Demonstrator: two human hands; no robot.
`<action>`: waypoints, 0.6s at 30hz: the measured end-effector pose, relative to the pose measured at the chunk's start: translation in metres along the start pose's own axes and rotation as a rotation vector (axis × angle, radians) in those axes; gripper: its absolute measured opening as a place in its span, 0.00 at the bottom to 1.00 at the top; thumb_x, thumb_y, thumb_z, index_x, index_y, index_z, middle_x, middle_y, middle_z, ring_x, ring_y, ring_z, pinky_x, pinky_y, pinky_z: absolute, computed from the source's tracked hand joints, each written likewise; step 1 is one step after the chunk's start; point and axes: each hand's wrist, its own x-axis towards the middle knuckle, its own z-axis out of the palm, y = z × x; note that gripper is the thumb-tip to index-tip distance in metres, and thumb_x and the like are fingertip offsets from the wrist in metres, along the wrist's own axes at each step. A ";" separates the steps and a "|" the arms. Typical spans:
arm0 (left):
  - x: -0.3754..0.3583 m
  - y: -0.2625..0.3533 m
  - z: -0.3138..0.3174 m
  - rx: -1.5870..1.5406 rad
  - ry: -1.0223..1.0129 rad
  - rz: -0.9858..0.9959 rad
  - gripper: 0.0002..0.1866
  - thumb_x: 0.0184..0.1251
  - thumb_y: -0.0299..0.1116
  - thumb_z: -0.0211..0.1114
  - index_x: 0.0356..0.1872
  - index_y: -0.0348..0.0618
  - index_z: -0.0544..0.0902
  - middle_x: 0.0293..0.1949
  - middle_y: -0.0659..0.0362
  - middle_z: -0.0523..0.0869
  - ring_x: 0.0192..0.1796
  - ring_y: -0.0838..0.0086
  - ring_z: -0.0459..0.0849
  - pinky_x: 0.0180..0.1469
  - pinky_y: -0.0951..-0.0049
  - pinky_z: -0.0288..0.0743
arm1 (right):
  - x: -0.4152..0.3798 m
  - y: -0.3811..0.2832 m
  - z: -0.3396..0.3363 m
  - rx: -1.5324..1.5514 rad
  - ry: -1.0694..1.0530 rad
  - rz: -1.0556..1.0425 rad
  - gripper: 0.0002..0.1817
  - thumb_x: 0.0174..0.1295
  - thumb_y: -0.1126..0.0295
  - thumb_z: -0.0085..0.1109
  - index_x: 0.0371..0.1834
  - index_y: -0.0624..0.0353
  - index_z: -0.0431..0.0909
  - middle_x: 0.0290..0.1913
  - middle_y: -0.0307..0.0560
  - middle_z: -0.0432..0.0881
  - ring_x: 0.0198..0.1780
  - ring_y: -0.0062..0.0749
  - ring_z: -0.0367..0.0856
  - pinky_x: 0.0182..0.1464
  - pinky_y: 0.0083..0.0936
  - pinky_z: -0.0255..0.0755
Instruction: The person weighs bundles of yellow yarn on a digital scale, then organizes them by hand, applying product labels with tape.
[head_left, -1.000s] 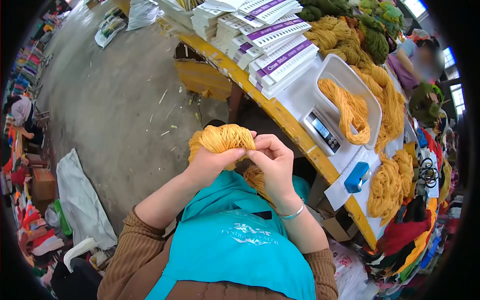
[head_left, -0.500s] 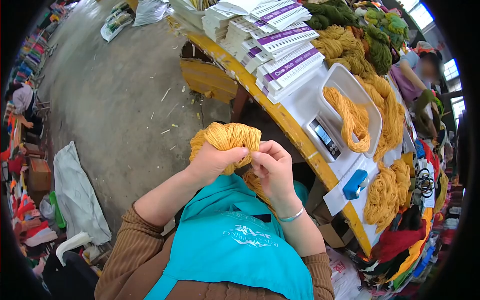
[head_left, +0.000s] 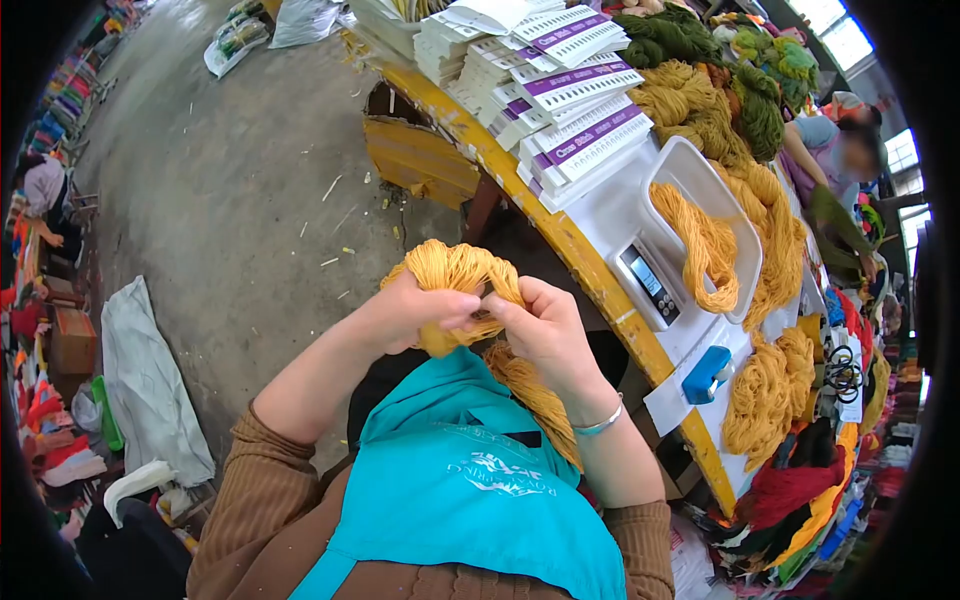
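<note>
A golden-yellow skein of thread (head_left: 445, 264) is held up in front of my blue apron (head_left: 480, 500). My left hand (head_left: 420, 308) is closed around its left side, the thumb lying across the strands. On the other side, my right hand (head_left: 545, 330) grips the strands between thumb and fingers. A gap shows between the strands near my two thumbs. Below my right hand, a darker golden twisted skein (head_left: 535, 395) hangs down over the apron. The fingers behind the held skein are partly hidden.
On the yellow-edged table (head_left: 615, 300) to the right stand a digital scale (head_left: 650, 285) with a white tray (head_left: 750, 245), a blue tape dispenser (head_left: 706, 375) and stacked Cross Stitch cards (head_left: 585, 140). Yellow skeins (head_left: 765, 400) lie nearby. A person (head_left: 815, 150) is at the far side.
My hands have pulled the skein's strands apart, and a gap now shows. My left forearm has shifted left. More of the twisted skein on my apron is visible.
</note>
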 end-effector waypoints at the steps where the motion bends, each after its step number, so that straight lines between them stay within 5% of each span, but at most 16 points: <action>1: -0.004 0.009 0.004 0.104 -0.007 0.033 0.15 0.57 0.31 0.69 0.45 0.39 0.78 0.33 0.63 0.82 0.38 0.78 0.80 0.43 0.76 0.75 | 0.000 -0.008 0.007 -0.025 -0.003 -0.036 0.08 0.70 0.68 0.58 0.36 0.61 0.81 0.23 0.27 0.71 0.20 0.07 0.61 0.21 0.11 0.53; 3: -0.015 0.029 -0.004 0.232 -0.059 -0.020 0.21 0.55 0.29 0.71 0.51 0.38 0.79 0.37 0.61 0.83 0.39 0.79 0.81 0.42 0.77 0.76 | 0.003 -0.018 0.007 0.046 -0.081 -0.005 0.10 0.72 0.68 0.56 0.38 0.63 0.80 0.20 0.25 0.65 0.17 0.08 0.56 0.19 0.13 0.47; 4: -0.026 0.037 -0.006 0.143 0.073 0.031 0.18 0.57 0.30 0.71 0.48 0.40 0.80 0.37 0.61 0.84 0.36 0.80 0.82 0.39 0.78 0.77 | 0.006 -0.023 0.005 0.098 -0.092 0.017 0.11 0.73 0.67 0.55 0.39 0.64 0.80 0.19 0.25 0.63 0.17 0.08 0.54 0.19 0.13 0.46; 7: -0.071 0.024 -0.104 -0.452 0.156 0.328 0.10 0.70 0.38 0.61 0.41 0.42 0.76 0.30 0.64 0.80 0.22 0.85 0.74 0.27 0.82 0.74 | 0.018 -0.044 -0.006 0.307 -0.106 -0.002 0.11 0.71 0.65 0.57 0.37 0.61 0.81 0.18 0.23 0.60 0.16 0.08 0.53 0.18 0.12 0.45; 8: -0.083 0.037 -0.126 -0.851 -0.034 0.420 0.11 0.78 0.37 0.52 0.37 0.42 0.73 0.22 0.68 0.69 0.18 0.85 0.65 0.23 0.82 0.67 | 0.021 -0.055 -0.011 0.360 -0.089 -0.022 0.10 0.71 0.65 0.57 0.37 0.61 0.81 0.19 0.23 0.60 0.16 0.08 0.52 0.17 0.12 0.45; 10: -0.128 0.040 -0.199 -0.891 0.022 0.595 0.14 0.82 0.36 0.44 0.33 0.43 0.71 0.18 0.69 0.60 0.17 0.85 0.58 0.19 0.81 0.55 | 0.025 -0.082 -0.019 0.361 0.006 -0.106 0.10 0.71 0.66 0.57 0.37 0.61 0.81 0.18 0.23 0.57 0.16 0.08 0.49 0.17 0.12 0.44; 13: -0.212 0.003 -0.300 -0.886 0.591 0.676 0.16 0.81 0.35 0.43 0.27 0.48 0.67 0.15 0.71 0.56 0.14 0.85 0.54 0.16 0.80 0.48 | 0.032 -0.131 -0.040 0.259 0.071 -0.295 0.11 0.71 0.64 0.55 0.40 0.61 0.80 0.18 0.24 0.56 0.15 0.09 0.49 0.16 0.13 0.45; 14: -0.237 -0.016 -0.328 -0.868 0.799 0.690 0.18 0.81 0.35 0.42 0.25 0.51 0.65 0.14 0.71 0.54 0.13 0.85 0.53 0.14 0.79 0.47 | 0.031 -0.156 -0.026 0.247 0.372 -0.341 0.11 0.71 0.64 0.54 0.41 0.60 0.80 0.18 0.24 0.57 0.15 0.10 0.49 0.17 0.13 0.45; 16: -0.280 -0.049 -0.362 -0.914 1.115 0.687 0.18 0.81 0.37 0.41 0.23 0.54 0.64 0.13 0.72 0.53 0.11 0.84 0.50 0.13 0.78 0.44 | 0.033 -0.196 -0.059 0.183 0.138 -0.474 0.09 0.72 0.64 0.56 0.42 0.55 0.82 0.18 0.21 0.61 0.13 0.07 0.49 0.16 0.12 0.44; 18: -0.325 -0.090 -0.400 -0.966 1.082 0.734 0.19 0.81 0.39 0.39 0.23 0.56 0.63 0.13 0.72 0.54 0.11 0.84 0.50 0.13 0.79 0.44 | 0.032 -0.243 -0.080 0.109 0.123 -0.576 0.09 0.72 0.65 0.56 0.43 0.57 0.82 0.17 0.22 0.60 0.14 0.07 0.49 0.16 0.12 0.44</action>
